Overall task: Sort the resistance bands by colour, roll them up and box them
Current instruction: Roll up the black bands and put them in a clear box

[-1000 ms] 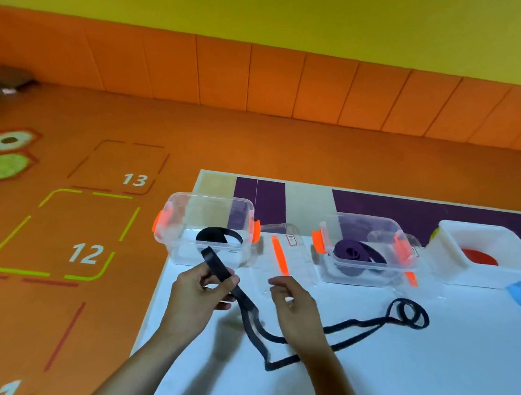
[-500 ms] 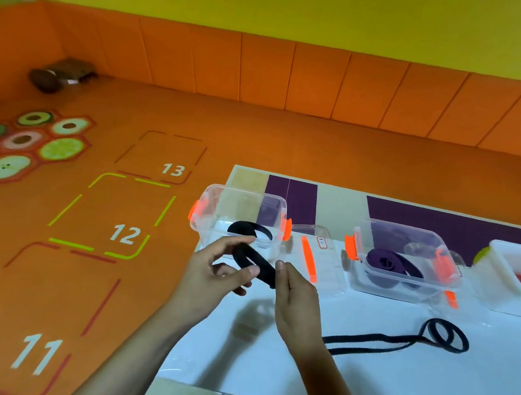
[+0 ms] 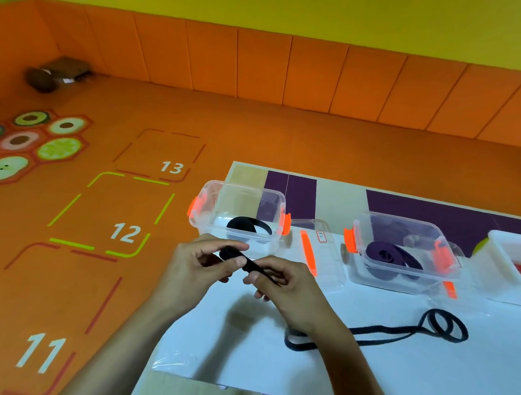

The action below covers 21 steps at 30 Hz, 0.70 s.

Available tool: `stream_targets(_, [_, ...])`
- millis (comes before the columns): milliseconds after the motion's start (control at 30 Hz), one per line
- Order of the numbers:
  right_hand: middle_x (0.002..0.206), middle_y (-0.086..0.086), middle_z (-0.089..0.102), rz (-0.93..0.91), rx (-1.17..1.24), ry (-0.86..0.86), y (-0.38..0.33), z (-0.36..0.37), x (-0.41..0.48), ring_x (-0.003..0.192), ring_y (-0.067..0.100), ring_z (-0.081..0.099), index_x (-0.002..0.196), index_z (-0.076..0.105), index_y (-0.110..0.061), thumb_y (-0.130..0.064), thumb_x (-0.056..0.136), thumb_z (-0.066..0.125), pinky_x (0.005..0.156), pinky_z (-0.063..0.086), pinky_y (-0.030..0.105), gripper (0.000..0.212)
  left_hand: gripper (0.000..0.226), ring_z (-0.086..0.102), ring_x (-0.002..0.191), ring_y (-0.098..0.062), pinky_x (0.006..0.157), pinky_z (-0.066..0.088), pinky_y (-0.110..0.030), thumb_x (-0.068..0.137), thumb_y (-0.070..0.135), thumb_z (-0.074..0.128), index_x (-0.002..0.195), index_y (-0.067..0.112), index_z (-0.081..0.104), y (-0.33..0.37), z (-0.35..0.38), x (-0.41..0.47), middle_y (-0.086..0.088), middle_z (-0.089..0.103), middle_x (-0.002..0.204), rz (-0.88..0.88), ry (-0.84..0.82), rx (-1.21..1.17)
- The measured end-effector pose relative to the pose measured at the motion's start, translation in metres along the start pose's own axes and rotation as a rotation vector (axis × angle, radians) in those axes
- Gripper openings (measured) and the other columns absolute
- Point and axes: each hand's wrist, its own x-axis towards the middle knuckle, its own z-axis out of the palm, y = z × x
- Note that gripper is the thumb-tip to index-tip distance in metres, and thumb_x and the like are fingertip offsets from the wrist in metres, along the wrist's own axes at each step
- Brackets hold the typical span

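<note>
Head view: the left hand (image 3: 195,264) pinches the started coil of the black band (image 3: 228,253) between thumb and fingertips. The right hand (image 3: 292,290) grips the band just beside the coil, near the left edge of the white surface (image 3: 425,388). The band's loose length passes under the right wrist and lies looped toward the surface's right edge. Behind the hands, a clear box (image 3: 207,211) holds a coiled dark band (image 3: 248,226).

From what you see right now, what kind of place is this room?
Probably a children's play or activity room: orange padded wall panels, an orange floor with numbered hopscotch squares and printed fruit-slice hexagons.
</note>
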Motion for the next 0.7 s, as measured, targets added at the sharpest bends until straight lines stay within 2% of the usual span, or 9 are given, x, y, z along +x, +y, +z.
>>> stream_targets(67, [0.092,-0.002,0.074,0.023,-0.032,0.041,0.003,0.002,-0.001,0.068,0.013,0.063,0.101,0.076,-0.03,-0.02,0.098,0.064,0.067,0.049,0.023,0.016,0.026,0.064,0.065,-0.019,0.072,0.058,-0.039,0.082,0.012,0.082,0.101,0.03,0.081,-0.001,-0.001,0.0,0.006,0.068,0.089,0.014,-0.004,0.043])
stream_targets(167, [0.087,-0.008,0.072,0.018,-0.084,0.174,0.005,0.005,-0.002,0.072,0.01,0.061,0.099,0.074,-0.033,-0.023,0.096,0.066,0.073,0.056,0.036,0.013,0.031,0.061,0.067,-0.01,0.068,0.05,-0.02,0.082,0.016,0.083,0.107,0.034,0.078,0.001,-0.001,-0.004,0.011,0.068,0.094,0.026,-0.056,0.16])
stream_targets(267, [0.079,-0.013,0.069,-0.008,-0.197,0.273,0.003,0.002,-0.003,0.07,0.007,0.06,0.092,0.071,-0.033,-0.023,0.091,0.067,0.072,0.053,0.033,0.01,0.025,0.056,0.058,-0.003,0.058,0.039,-0.01,0.088,0.022,0.079,0.109,0.035,0.075,0.004,-0.003,-0.006,0.024,0.069,0.089,0.021,-0.081,0.329])
stream_targets(333, [0.073,-0.01,0.063,-0.008,-0.316,0.244,-0.001,0.002,-0.003,0.065,0.01,0.055,0.089,0.062,-0.03,-0.024,0.089,0.063,0.066,0.05,0.035,0.006,0.017,0.055,0.056,-0.001,0.055,0.037,-0.01,0.092,0.026,0.074,0.107,0.035,0.075,0.005,-0.002,-0.007,0.034,0.064,0.077,0.098,-0.042,0.508])
stream_targets(367, [0.07,-0.006,0.059,0.003,-0.375,0.201,-0.002,0.004,-0.004,0.063,0.012,0.051,0.09,0.055,-0.029,-0.025,0.089,0.059,0.063,0.047,0.037,0.006,0.016,0.057,0.057,-0.002,0.057,0.04,-0.012,0.093,0.029,0.072,0.107,0.035,0.076,0.006,0.0,-0.007,0.034,0.065,0.078,0.16,-0.002,0.597])
stream_targets(467, [0.066,-0.001,0.051,0.041,-0.463,0.095,-0.003,0.011,-0.004,0.06,0.018,0.045,0.097,0.039,-0.028,-0.026,0.094,0.047,0.058,0.038,0.038,0.008,0.014,0.064,0.063,-0.006,0.057,0.052,-0.033,0.095,0.035,0.069,0.108,0.036,0.075,0.003,0.007,-0.005,0.018,0.074,0.09,0.294,0.093,0.817])
stream_targets(600, [0.065,-0.007,0.051,-0.018,-0.575,0.132,0.0,0.018,-0.003,0.066,0.02,0.052,0.109,0.043,-0.03,-0.04,0.106,0.041,0.061,0.039,0.038,0.011,0.011,0.07,0.078,-0.015,0.062,0.054,-0.038,0.099,0.04,0.058,0.107,0.036,0.065,-0.002,0.014,-0.003,0.011,0.074,0.089,0.205,0.114,0.884])
stream_targets(633, [0.069,-0.009,0.054,-0.054,-0.638,0.164,0.001,0.02,-0.002,0.072,0.022,0.056,0.115,0.045,-0.031,-0.039,0.107,0.04,0.064,0.043,0.039,0.013,0.011,0.071,0.081,-0.017,0.063,0.054,-0.039,0.101,0.04,0.054,0.107,0.034,0.06,-0.004,0.018,-0.004,0.01,0.074,0.091,0.173,0.112,0.885])
stream_targets(700, [0.09,-0.01,0.068,-0.126,-0.695,0.243,0.002,0.026,0.0,0.086,0.023,0.064,0.127,0.05,-0.035,-0.035,0.108,0.038,0.074,0.051,0.042,0.022,0.013,0.071,0.081,-0.023,0.063,0.051,-0.041,0.103,0.039,0.049,0.108,0.027,0.052,-0.006,0.026,-0.006,0.007,0.075,0.093,0.131,0.138,0.891])
